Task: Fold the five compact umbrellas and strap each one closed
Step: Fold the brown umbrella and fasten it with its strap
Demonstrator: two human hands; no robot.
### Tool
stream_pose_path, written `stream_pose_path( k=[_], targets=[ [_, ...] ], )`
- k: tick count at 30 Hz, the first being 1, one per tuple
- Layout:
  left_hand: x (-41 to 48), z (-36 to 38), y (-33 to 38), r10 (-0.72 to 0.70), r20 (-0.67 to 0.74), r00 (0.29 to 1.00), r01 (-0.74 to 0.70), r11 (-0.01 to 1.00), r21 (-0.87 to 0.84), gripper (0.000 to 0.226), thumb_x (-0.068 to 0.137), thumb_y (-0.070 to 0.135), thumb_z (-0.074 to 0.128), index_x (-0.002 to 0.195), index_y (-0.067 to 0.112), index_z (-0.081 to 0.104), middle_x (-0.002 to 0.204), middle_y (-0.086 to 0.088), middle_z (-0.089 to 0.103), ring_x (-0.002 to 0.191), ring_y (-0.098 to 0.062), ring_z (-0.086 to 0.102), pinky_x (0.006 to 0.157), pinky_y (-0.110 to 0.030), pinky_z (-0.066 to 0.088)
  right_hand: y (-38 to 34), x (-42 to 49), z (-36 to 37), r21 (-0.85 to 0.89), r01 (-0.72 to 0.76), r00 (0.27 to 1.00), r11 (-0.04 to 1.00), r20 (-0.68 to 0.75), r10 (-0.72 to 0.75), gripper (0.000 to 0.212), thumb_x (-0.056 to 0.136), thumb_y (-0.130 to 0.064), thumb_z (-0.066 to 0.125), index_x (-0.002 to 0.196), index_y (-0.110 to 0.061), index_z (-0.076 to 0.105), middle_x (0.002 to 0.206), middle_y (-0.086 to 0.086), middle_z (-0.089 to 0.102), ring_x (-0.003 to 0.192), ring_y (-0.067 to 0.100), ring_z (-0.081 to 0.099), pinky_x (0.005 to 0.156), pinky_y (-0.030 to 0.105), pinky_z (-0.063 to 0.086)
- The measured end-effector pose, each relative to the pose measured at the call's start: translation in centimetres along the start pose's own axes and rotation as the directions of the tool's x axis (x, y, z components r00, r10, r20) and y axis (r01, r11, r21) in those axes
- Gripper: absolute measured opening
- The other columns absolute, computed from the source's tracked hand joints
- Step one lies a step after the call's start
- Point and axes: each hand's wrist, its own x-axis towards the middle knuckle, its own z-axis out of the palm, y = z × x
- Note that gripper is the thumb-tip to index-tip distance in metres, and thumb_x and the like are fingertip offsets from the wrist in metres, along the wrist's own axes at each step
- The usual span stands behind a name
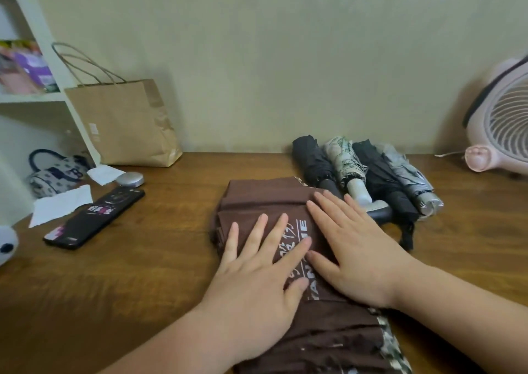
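Both spread flat, my left grip (257, 282) and right grip (357, 262) press the brown umbrella (257, 196); lifting either may free the folds.

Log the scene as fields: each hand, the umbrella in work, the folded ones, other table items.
left hand: flat, fingers straight, pressing brown umbrella
right hand: flat on the same fabric, beside the left
brown umbrella: canopy flattened on wooden table, not yet rolled
four folded umbrellas: side by side behind right hand; straps unclear
other items: phone, paper bag at left; fan at right
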Motion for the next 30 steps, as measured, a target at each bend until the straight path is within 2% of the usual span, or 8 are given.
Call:
stream_pose_path(
  k=[3, 5, 12, 19, 21, 24, 27, 30],
  targets=[
    [0.2, -0.2, 0.0, 0.018, -0.067, 0.998, -0.018, 1.0, -0.01, 0.061, 0.095, 0.075, 0.022, 0.151, 0.065, 0.001, 0.163, 0.017, -0.029, 0.153, -0.018, -0.028, 0.118, -0.054, -0.021, 1.0, 2.1, -2.9, 0.257, -0.111, 0.961, 0.96, -0.219, 0.17, 0.056, 0.087, -0.039, 0.045, 0.137, -0.019, 0.058, 0.137, 0.003, 0.062, 0.129, 0.021, 0.052, 0.111, 0.032, 0.04],
    [0.3, -0.3, 0.1, 0.0, 0.055, 0.998, 0.001, 1.0, -0.026, 0.063, 0.092, 0.081, 0.019, 0.147, 0.069, -0.011, 0.157, 0.02, -0.041, 0.146, -0.014, -0.042, 0.117, -0.056, -0.026, 2.0, 5.5, -5.0, 0.432, -0.263, 0.915, 0.863, -0.171, 0.365, 0.035, 0.089, -0.027, 0.053, 0.12, -0.015, 0.064, 0.109, 0.006, 0.07, 0.103, 0.025, 0.063, 0.092, 0.037, 0.052],
    [0.1, -0.8, 0.3, 0.004, 0.055, 0.998, 0.0, 0.998, -0.064, 0.069, 0.089, 0.085, 0.02, 0.148, 0.067, -0.011, 0.159, 0.019, -0.04, 0.143, -0.013, -0.045, 0.115, -0.057, -0.028, 2.5, 17.2, -4.1, 0.548, -0.432, 0.899, 0.716, 0.201, 0.388, 0.032, 0.096, -0.039, 0.062, 0.111, -0.01, 0.065, 0.112, 0.009, 0.062, 0.109, 0.029, 0.063, 0.103, 0.044, 0.051],
    [0.4, -0.8, -0.1, 0.011, 0.015, 1.0, -0.009, 0.996, -0.09, 0.071, 0.088, 0.086, 0.019, 0.15, 0.065, -0.007, 0.16, 0.016, -0.039, 0.146, -0.017, -0.042, 0.115, -0.058, -0.027, 1.9, 21.1, -2.8, 0.469, -0.586, 0.81, 0.66, 0.361, 0.462, 0.042, 0.099, -0.034, 0.058, 0.127, -0.004, 0.055, 0.115, 0.02, 0.061, 0.093, 0.033, 0.069, 0.085, 0.044, 0.061],
    [0.6, 0.0, -0.4, 0.034, -0.077, 0.996, -0.037, 0.998, -0.042, 0.065, 0.089, 0.086, 0.019, 0.15, 0.066, 0.015, 0.17, 0.011, -0.015, 0.157, -0.024, -0.016, 0.121, -0.056, -0.011, 2.1, 21.1, -3.2, 0.437, -0.585, 0.809, 0.683, 0.373, 0.454, 0.035, 0.098, -0.031, 0.06, 0.119, -0.003, 0.059, 0.106, 0.017, 0.061, 0.083, 0.031, 0.06, 0.078, 0.034, 0.054],
    [0.7, 0.3, -0.4, -0.006, 0.041, 0.999, 0.008, 0.998, -0.064, 0.067, 0.09, 0.085, 0.02, 0.14, 0.053, 0.052, 0.162, 0.0, 0.039, 0.148, -0.031, 0.038, 0.111, -0.062, 0.017, 2.3, 20.7, -3.4, 0.446, -0.577, 0.81, 0.684, 0.42, 0.41, 0.027, 0.091, -0.022, 0.069, 0.111, -0.005, 0.066, 0.103, 0.016, 0.059, 0.081, 0.029, 0.056, 0.07, 0.035, 0.052],
    [0.7, 0.6, -0.3, 0.009, 0.04, 0.999, -0.007, 0.998, -0.062, 0.07, 0.089, 0.084, 0.017, 0.141, 0.052, 0.051, 0.162, 0.001, 0.039, 0.148, -0.031, 0.037, 0.111, -0.062, 0.017, 2.0, 20.1, -3.3, 0.64, -0.523, 0.851, 0.563, 0.36, 0.381, 0.025, 0.09, -0.007, 0.069, 0.114, -0.013, 0.064, 0.102, 0.014, 0.06, 0.085, 0.025, 0.058, 0.08, 0.033, 0.056],
    [0.6, 0.4, -0.2, -0.011, 0.073, 0.997, 0.017, 0.996, -0.087, 0.071, 0.089, 0.086, 0.015, 0.146, 0.054, 0.042, 0.166, 0.004, 0.029, 0.153, -0.029, 0.027, 0.114, -0.062, 0.012, 1.0, 19.4, -4.1, 0.882, -0.397, 0.874, 0.252, 0.28, 0.397, 0.026, 0.092, 0.004, 0.062, 0.112, -0.011, 0.064, 0.097, 0.008, 0.054, 0.082, 0.016, 0.05, 0.078, 0.031, 0.052]
  ],
)
